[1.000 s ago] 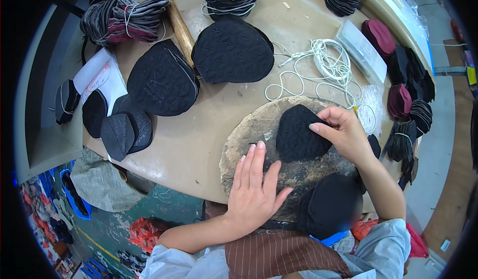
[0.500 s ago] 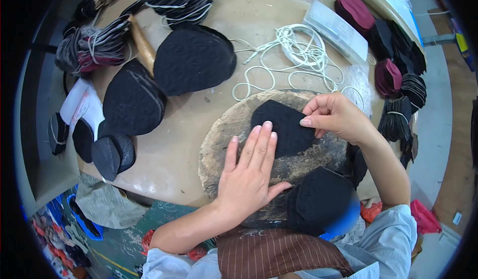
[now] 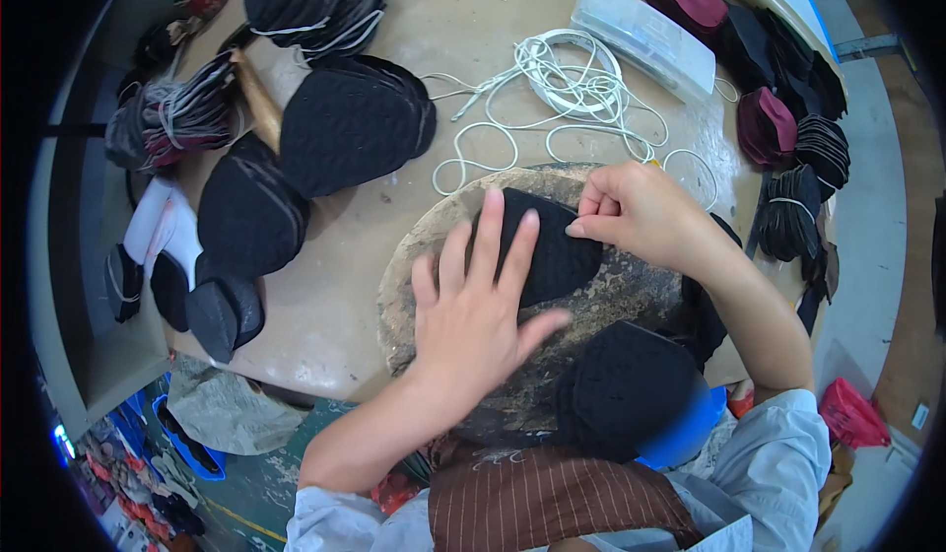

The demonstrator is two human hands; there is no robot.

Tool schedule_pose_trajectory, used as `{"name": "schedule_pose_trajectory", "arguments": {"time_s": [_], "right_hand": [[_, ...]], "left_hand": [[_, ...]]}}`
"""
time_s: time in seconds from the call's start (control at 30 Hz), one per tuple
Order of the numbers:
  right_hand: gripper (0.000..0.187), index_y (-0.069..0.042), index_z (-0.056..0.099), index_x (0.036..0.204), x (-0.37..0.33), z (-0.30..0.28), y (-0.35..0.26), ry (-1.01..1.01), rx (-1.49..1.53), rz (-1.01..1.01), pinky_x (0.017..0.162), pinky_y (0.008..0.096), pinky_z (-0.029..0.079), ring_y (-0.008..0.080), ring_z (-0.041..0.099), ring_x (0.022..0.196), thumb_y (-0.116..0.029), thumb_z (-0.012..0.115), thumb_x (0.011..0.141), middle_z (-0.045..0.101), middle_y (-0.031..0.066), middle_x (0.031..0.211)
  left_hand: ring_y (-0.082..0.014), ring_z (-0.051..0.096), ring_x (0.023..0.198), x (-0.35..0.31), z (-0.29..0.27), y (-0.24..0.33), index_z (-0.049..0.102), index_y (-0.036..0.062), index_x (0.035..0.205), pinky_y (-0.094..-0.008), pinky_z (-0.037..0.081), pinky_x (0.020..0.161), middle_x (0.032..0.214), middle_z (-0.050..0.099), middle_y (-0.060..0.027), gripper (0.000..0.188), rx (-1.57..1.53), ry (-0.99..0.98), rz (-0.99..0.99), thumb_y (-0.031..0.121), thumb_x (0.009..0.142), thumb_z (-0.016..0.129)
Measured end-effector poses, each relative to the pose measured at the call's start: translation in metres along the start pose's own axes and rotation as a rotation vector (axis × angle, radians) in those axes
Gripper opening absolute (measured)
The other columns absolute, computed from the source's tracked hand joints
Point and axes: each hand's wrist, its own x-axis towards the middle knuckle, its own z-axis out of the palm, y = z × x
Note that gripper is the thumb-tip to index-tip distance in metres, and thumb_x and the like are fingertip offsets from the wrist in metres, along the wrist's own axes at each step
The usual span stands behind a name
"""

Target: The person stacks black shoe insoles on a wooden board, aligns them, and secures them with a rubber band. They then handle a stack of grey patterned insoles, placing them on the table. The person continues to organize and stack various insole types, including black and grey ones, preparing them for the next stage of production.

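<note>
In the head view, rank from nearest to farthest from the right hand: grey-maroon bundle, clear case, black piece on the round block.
1. Black piece: at the right hand's fingertips.
2. Clear case: beyond the hand.
3. Grey-maroon bundle: far left.

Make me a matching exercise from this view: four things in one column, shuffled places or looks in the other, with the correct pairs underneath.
1. Right hand
2. White cord
3. Round block
4. Plastic box

A. Beneath the black piece
B. Translucent and rectangular
C. At the black piece's right edge
D. Lying in tangled loops

Pairs: 1-C, 2-D, 3-A, 4-B
</note>
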Motion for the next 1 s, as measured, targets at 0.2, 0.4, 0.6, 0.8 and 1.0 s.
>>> {"name": "schedule_pose_trajectory", "arguments": {"time_s": [0.2, 0.4, 0.6, 0.8, 1.0], "right_hand": [[0.02, -0.003, 0.054, 0.078, -0.032, 0.009, 0.021, 0.33, 0.264, -0.339, 0.061, 0.0264, 0.043, 0.0106, 0.051, 0.067, -0.012, 0.072, 0.079, 0.054, 0.0023, 0.075], [0.04, -0.008, 0.044, 0.09, -0.13, -0.031, 0.038, 0.191, 0.887, -0.151, 0.054, 0.0133, 0.031, -0.0004, 0.042, 0.063, -0.01, 0.079, 0.07, 0.045, -0.0064, 0.072], [0.034, -0.001, 0.056, 0.096, -0.148, -0.014, 0.052, -0.18, 0.639, 0.109, 0.061, 0.0156, 0.045, 0.0041, 0.058, 0.07, 0.005, 0.075, 0.07, 0.061, 0.0011, 0.079], [0.027, -0.002, 0.055, 0.103, -0.157, -0.022, 0.054, 0.224, 0.61, 0.024, 0.059, 0.0162, 0.042, 0.0035, 0.053, 0.066, 0.0, 0.065, 0.078, 0.057, -0.0007, 0.076], [0.022, -0.002, 0.054, 0.103, -0.169, -0.017, 0.07, 0.29, 0.606, -0.006, 0.063, 0.0164, 0.042, 0.004, 0.052, 0.069, -0.012, 0.064, 0.086, 0.055, -0.0002, 0.079]], "left_hand": [[-0.0364, 0.026, 0.139, -0.012, -0.01, -0.033, 0.04, 0.0015, 0.139, -0.0536, 0.013, 0.11, 0.145, 0.036, -0.0207, 0.076, -0.096, 0.239, -0.051, 0.043, 0.081, 0.067], [-0.0303, 0.047, 0.127, -0.108, -0.028, -0.12, 0.055, 0.0023, 0.126, -0.0446, 0.035, 0.105, 0.134, 0.051, -0.0163, 0.049, 0.0, 0.627, -0.37, 0.011, 0.08, 0.069], [-0.0286, 0.064, 0.1, -0.147, -0.035, -0.179, 0.067, -0.0015, 0.103, -0.0345, 0.051, 0.086, 0.112, 0.065, -0.0154, 0.023, 0.065, 0.672, -0.566, 0.006, 0.081, 0.069], [-0.0271, 0.068, 0.087, -0.146, -0.027, -0.192, 0.068, -0.0009, 0.093, -0.0345, 0.054, 0.075, 0.099, 0.069, -0.013, 0.015, 0.11, 0.751, -0.512, 0.005, 0.079, 0.068], [-0.0283, 0.067, 0.084, -0.133, -0.035, -0.172, 0.064, -0.0011, 0.087, -0.0348, 0.054, 0.074, 0.093, 0.069, -0.0144, 0.008, 0.112, 0.961, -0.502, 0.002, 0.079, 0.064]]}}
